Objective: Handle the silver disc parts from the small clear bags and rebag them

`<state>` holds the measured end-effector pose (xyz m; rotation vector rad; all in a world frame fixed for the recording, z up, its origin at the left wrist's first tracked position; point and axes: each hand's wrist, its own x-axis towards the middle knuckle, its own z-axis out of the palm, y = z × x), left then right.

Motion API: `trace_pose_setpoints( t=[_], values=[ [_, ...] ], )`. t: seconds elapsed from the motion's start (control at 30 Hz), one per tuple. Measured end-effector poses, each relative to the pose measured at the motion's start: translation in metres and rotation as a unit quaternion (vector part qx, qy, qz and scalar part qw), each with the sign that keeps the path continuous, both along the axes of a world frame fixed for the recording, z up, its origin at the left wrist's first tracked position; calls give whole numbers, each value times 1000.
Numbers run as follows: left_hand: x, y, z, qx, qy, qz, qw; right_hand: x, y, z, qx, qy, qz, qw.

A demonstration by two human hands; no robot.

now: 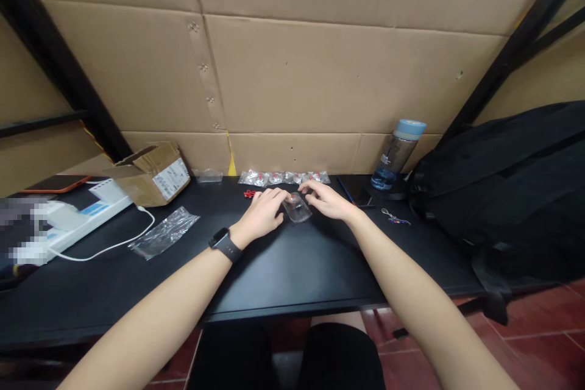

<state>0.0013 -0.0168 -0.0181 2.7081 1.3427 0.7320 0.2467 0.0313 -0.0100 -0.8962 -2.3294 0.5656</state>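
Note:
A small clear plastic bag (298, 209) lies on the black table between my hands, with something small and red showing near its upper end. My left hand (262, 214), a dark watch on its wrist, lies palm down with its fingers stretched toward the bag's upper left edge. Its fingertips seem to touch the bag; the thumb is held apart. On the other side, my right hand (328, 200) hovers by the bag's upper right corner, fingers loosely bent and spread. Just beyond my left hand is a small red bundle (249, 194), partly hidden.
Several clear packets (276, 178) with red bits line the cardboard wall. To the left are an open cardboard box (155, 175), an empty plastic bag (165, 233) and a power strip (86, 219). A water bottle (397, 155), keychain (395, 217) and black backpack (507, 189) are right.

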Motion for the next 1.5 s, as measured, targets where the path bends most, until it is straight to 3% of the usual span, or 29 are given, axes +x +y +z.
trace_pose_setpoints(
  t=[0.13, 0.27, 0.4, 0.5, 0.6, 0.73, 0.93, 1.03, 1.1, 1.17, 1.4, 1.5],
  values=[
    [5, 5, -1, -14, -5, 20, 1000, 2, 2, -2, 42, -47, -13, 998],
    [5, 8, -1, -35, -48, 44, 997, 0, 7, -6, 26, -24, -15, 999],
    [2, 8, 0, -66, -94, 91, 989, 0, 10, -8, -57, 31, -43, 997],
    [5, 8, 0, -104, -115, 147, 977, -5, 11, -14, -147, 82, -67, 983],
    [10, 8, -1, -103, -104, 180, 973, -13, 10, -21, -190, 114, -97, 970],
    [14, 8, -6, -45, -59, 202, 977, -19, 7, -25, -125, 75, -127, 981],
    [16, 8, -9, 17, -17, 186, 982, -18, 4, -19, 47, -83, -93, 991],
    [15, 6, -5, 16, -7, 100, 995, -17, 2, -18, 81, -112, -51, 989],
    [13, 4, -3, -9, 6, 42, 999, -16, 0, -16, 77, -120, -28, 989],
    [12, 3, -2, -26, 12, 25, 999, -16, -2, -13, 60, -114, -27, 991],
    [14, 9, -10, -59, -38, 79, 994, -18, -6, -3, -6, -25, -59, 998],
    [14, 11, -11, -96, -84, 102, 987, -17, -6, -4, -69, 33, -66, 995]
  ],
)
